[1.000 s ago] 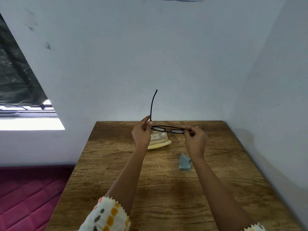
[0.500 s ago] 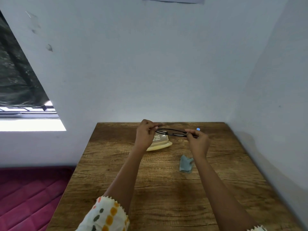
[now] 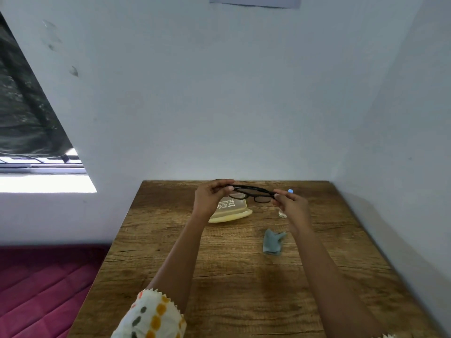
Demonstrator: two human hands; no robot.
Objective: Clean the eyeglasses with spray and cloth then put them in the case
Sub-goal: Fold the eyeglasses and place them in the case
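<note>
Black-framed eyeglasses (image 3: 253,193) hang in the air above the far part of the wooden table (image 3: 234,284), with both temples folded. My left hand (image 3: 210,200) pinches their left end and my right hand (image 3: 292,203) pinches their right end. Just below and behind them an open pale yellow case (image 3: 231,212) lies on the table, partly hidden by my left hand. A crumpled grey-blue cloth (image 3: 273,241) lies nearer to me, under my right wrist. A small spray bottle with a blue cap (image 3: 290,191) stands behind my right hand, mostly hidden.
The table sits in a corner, with a white wall behind it and another along its right side. A red quilted mattress (image 3: 44,286) lies to the left, below the table's left edge. A window (image 3: 36,172) is at the far left.
The left temple, which stood upright a second ago, is now folded flat against the frame. The glasses have tilted so that the lenses face me more.
</note>
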